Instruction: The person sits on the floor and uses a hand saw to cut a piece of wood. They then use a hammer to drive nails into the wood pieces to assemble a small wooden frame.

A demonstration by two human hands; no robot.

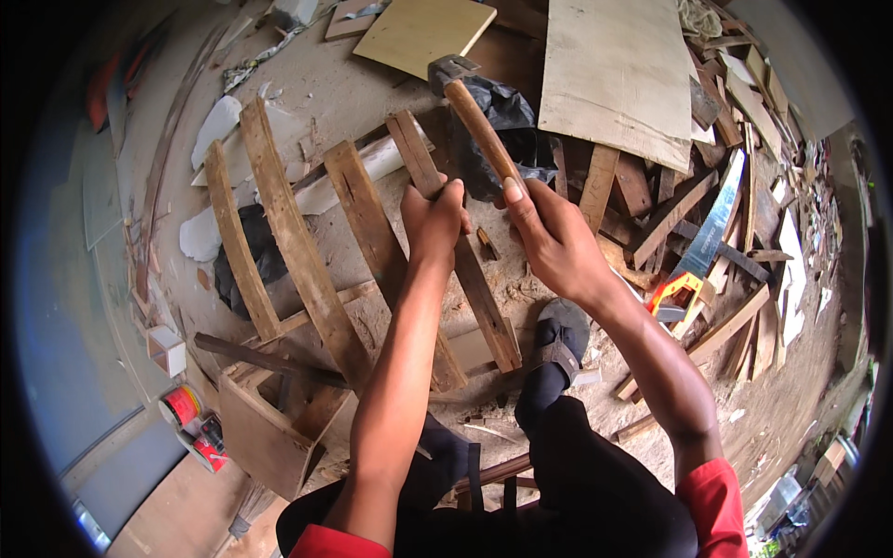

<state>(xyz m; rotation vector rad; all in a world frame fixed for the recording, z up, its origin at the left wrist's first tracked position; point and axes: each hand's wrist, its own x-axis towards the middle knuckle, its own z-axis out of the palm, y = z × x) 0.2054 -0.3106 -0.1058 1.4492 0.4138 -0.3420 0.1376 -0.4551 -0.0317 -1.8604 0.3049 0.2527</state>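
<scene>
My right hand (558, 237) is wrapped round the wooden handle of a hammer (484, 130). The hammer's metal head points up and away, raised over the work. My left hand (434, 220) is closed on a narrow wooden plank (481, 298), the rightmost of several laid out in a row. Whether its curled fingers also hold something small is hidden. To its left lie another plank (358, 200), a long plank (288, 223) and a shorter one (233, 237). Under the planks, a crosspiece (312, 316) shows in part.
A handsaw (712, 232) with an orange handle rests on scrap wood at the right. Farther off are a pale board (614, 74), a yellowish board (419, 33) and a black plastic bag (502, 112). A wooden box (265, 428) and red tins (181, 406) stand near left.
</scene>
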